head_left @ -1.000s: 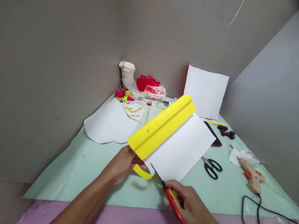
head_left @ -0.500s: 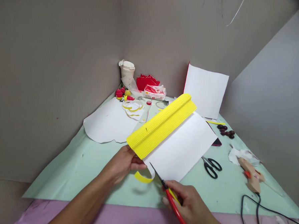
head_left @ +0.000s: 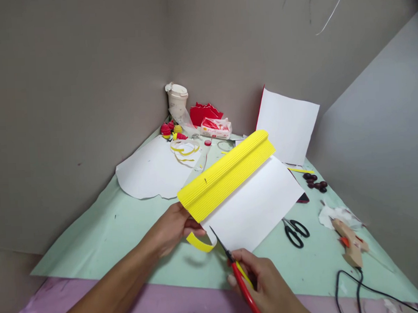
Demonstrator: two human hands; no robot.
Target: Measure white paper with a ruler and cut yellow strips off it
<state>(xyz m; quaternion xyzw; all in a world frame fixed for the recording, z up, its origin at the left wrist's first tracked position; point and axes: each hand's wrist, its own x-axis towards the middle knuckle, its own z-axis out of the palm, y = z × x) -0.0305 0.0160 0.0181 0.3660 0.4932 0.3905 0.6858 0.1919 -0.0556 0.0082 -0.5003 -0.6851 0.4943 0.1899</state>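
Observation:
My left hand (head_left: 179, 225) grips the lower left corner of a corrugated paper sheet (head_left: 227, 176), yellow and ribbed on one face, white on the other. Its upper part is folded over so the yellow shows; the thumb and some fingers are partly hidden under it. In my right hand (head_left: 259, 275) is a pair of red-handled scissors (head_left: 242, 283), its dark blades at the sheet's white lower edge. A narrow yellow strip (head_left: 199, 243) curls down from the sheet between the hands and the blade tips.
Black-handled scissors (head_left: 296, 233) and a corded glue gun (head_left: 350, 245) lie at the right, near dark beads (head_left: 314, 182). A white sheet (head_left: 287, 124) leans on the back wall. Behind stand a white cup (head_left: 177, 98) and a tissue pack (head_left: 216, 128); yellow paper rings (head_left: 186, 150) lie at left.
The curled strip has swung slightly up and left. Both hands, the sheet and the scissors stay almost in place.

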